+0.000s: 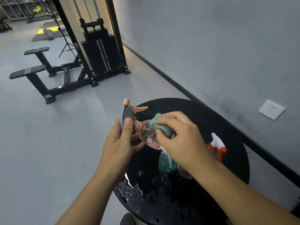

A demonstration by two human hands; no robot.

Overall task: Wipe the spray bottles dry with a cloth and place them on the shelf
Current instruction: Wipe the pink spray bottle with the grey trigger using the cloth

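Surface: the round black glossy surface (211, 114) sits nearest me, its near edge beaded with water drops (129, 191), which is why I lift each bottle clear of it to dry.
Left hand: my left hand (119, 143) grips the grey and peach trigger head (128, 114) and neck of the clear pink plastic spray bottle (148, 135), thumb along the head, holding it tilted on its side above the surface so the body is exposed for wiping.
Right hand: my right hand (181, 137) pinches a bunched teal knitted cloth (159, 124) and presses it against the bottle's shoulder; grip closed on the cloth.
Waiting bottles: 2 more stand on the surface under my right forearm, a teal translucent bottle (167, 163) and one with a white and red trigger (218, 146); I judge both not yet wiped.
Shelf: not in view; 1 bottle in hand, none placed that I can see.
Risk: a wet bottle could slip from the neck hold, I judge.
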